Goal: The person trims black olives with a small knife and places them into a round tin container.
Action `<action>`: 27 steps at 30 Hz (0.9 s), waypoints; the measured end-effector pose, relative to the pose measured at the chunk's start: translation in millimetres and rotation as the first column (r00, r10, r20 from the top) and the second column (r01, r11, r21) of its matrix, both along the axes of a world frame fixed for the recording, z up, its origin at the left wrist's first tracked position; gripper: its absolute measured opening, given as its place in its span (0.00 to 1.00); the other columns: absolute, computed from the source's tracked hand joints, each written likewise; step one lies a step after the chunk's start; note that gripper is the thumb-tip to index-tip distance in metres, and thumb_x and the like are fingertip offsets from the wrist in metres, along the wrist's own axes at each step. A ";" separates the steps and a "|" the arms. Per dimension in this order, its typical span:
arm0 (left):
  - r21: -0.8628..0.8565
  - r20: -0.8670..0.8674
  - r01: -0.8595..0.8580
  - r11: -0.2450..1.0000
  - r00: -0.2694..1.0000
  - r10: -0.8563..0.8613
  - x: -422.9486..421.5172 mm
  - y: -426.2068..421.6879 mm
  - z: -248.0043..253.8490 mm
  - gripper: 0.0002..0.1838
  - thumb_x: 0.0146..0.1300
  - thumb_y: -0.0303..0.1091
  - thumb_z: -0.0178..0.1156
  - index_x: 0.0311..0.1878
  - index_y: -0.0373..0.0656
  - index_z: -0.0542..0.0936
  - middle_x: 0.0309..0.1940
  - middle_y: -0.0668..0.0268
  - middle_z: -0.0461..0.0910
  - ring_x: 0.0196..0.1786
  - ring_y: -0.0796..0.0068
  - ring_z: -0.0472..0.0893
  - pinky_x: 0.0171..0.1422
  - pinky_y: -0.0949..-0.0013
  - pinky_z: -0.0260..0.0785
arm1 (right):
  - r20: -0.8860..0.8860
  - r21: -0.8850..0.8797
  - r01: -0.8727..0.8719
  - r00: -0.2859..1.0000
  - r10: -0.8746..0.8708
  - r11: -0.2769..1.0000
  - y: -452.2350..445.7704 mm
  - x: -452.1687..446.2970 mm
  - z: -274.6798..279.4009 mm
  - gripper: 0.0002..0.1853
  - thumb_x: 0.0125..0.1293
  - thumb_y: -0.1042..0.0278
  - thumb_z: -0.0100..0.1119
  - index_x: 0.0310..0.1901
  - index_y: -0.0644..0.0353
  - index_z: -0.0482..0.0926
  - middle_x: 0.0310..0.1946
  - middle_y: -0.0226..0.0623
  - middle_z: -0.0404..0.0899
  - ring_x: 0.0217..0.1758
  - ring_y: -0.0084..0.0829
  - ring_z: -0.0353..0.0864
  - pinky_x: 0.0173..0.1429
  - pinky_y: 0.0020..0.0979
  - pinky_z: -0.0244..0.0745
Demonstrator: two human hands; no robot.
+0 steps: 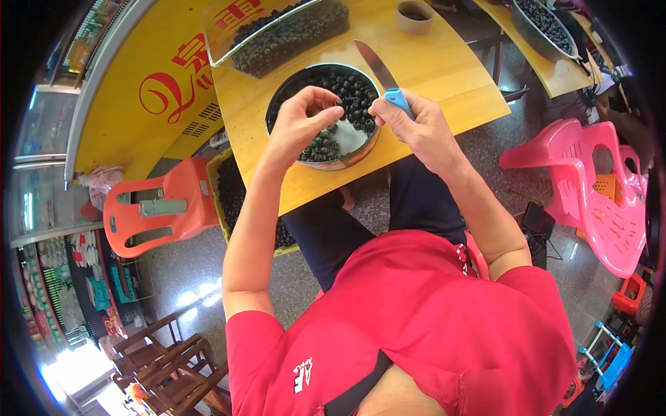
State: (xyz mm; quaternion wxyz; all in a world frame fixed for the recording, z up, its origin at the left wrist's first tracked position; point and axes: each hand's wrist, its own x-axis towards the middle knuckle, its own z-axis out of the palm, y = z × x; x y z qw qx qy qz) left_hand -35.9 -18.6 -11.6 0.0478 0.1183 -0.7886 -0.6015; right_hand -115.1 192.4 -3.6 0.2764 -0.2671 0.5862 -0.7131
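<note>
My left hand is over the left side of a round bowl, its thumb and fingertips pinched round something small and dark, mostly hidden. My right hand grips a knife by its blue handle, at the bowl's right edge. The knife's blade points up and away to the left. Inside the bowl lie many dark, round, berry-like pieces, with a pale patch of the bottom showing near its middle. The bowl stands at the near edge of a yellow wooden table.
A clear container of dark pieces and a tape roll stand behind the bowl. An orange stool and a yellow crate are at the left. Pink chairs stand right. Another table holds a filled basin.
</note>
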 end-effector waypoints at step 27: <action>0.364 -0.367 -0.117 0.924 0.894 0.257 45.8 46.9 12.2 0.10 0.61 0.25 0.65 0.46 0.35 0.82 0.40 0.68 0.80 0.44 0.82 0.77 0.51 0.78 0.69 | 0.260 -0.107 -0.213 0.937 0.234 0.971 -25.3 13.0 16.2 0.12 0.60 0.58 0.70 0.37 0.57 0.80 0.19 0.17 0.67 0.19 0.10 0.60 0.22 0.16 0.52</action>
